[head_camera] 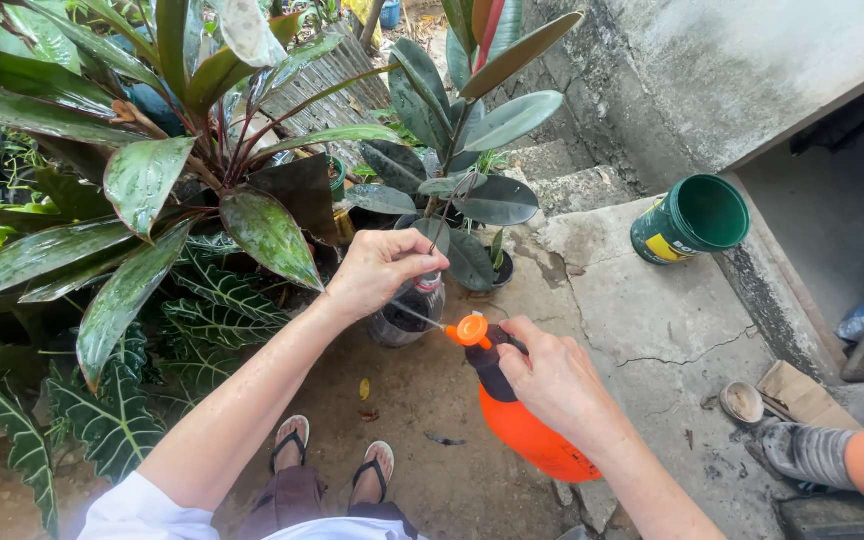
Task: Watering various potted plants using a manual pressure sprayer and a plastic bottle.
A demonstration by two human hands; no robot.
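Closest to the lens, the person's own white shirt (152,510) fills the bottom edge, with two sandalled feet (337,460) on the ground below it. Above them spreads the biggest thing here, a bank of broad-leaved potted plants (142,190), their wet glossy leaves crowding the left half; a rubber plant (462,130) stands upright beside them. The ground is cracked, stained concrete (632,300), stepping up to a rough grey wall (732,70) on the right, so this looks like a narrow outdoor yard. The orange pump sprayer (527,425) hangs tilted in front of the body, nozzle toward the foliage; the right hand (552,380) is wrapped closed around its black neck, seemingly to steady it. The left hand (382,270) pinches its fingertips narrowly on the thin spray wand or stem at the orange nozzle cap (470,329), probably to adjust it. Just behind sits a clear plastic bottle (407,315). A green bucket (692,218) lies tipped on the ledge. Another person's sleeved arm (832,455) enters at right.
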